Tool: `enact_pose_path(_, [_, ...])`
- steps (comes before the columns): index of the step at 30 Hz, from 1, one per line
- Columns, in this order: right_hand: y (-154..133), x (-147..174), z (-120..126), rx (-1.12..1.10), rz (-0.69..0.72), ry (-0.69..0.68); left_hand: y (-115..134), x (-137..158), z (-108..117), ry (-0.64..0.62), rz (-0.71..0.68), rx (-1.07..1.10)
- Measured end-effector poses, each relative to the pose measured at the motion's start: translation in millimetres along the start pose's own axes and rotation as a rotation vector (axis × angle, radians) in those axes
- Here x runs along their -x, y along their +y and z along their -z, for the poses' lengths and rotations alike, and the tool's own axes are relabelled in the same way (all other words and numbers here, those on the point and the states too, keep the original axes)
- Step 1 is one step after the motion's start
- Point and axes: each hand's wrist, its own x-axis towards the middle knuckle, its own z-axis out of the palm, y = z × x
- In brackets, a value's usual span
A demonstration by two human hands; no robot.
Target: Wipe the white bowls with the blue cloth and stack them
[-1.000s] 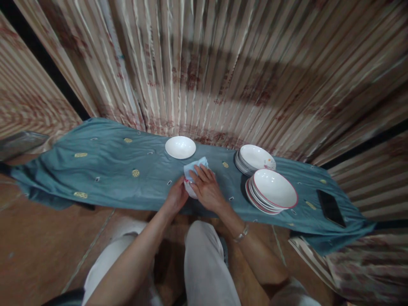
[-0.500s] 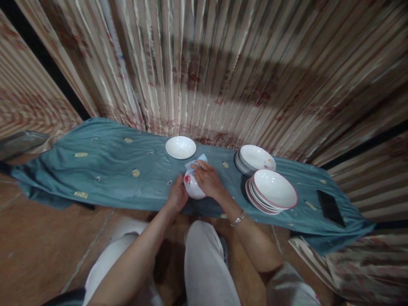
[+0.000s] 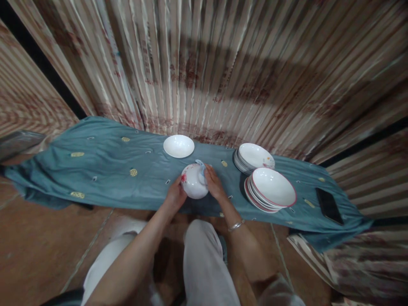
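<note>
Between my two hands is a white bowl (image 3: 193, 187) with red flowers, its rounded outside facing up toward me. My left hand (image 3: 177, 194) grips its left edge, fingers partly hidden by the bowl. At the right side, my right hand (image 3: 213, 182) presses a light blue cloth (image 3: 202, 171) against the bowl. Beyond them, a plain white dish (image 3: 179, 146) lies on the blue-green tablecloth (image 3: 111, 170).
To the right stand a stack of red-rimmed bowls (image 3: 274, 189) and, behind it, a stack of flowered plates (image 3: 256, 156). A black phone (image 3: 329, 205) lies near the right end. A striped curtain (image 3: 204, 85) hangs along the table's back edge.
My right hand and the cloth have slid from the bowl's top to its right side. More of the bowl's outside shows now. My left hand keeps its hold.
</note>
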Motion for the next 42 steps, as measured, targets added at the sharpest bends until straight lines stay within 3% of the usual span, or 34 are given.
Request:
enact_pose_path(8, [19,40,-17,0.029,-0.069,0.089,3,2,-3,0.087,0.076,0.057])
enact_pose_path(17, [3,86,-31,0.111,-0.068,0.134,6,7,-8,0.052,0.045,0.031])
enact_pose_path(26, [-14,125,-41,0.47,0.237,0.077,12,16,-10,0.055,0.096,0.1])
enact_pose_path(36, [-32,110,-33,0.698,0.438,-0.076,21,27,-13,0.054,0.214,0.262])
enact_pose_path(42, [-42,87,-25,0.716,0.536,-0.219,18,22,-12,0.174,0.224,0.259])
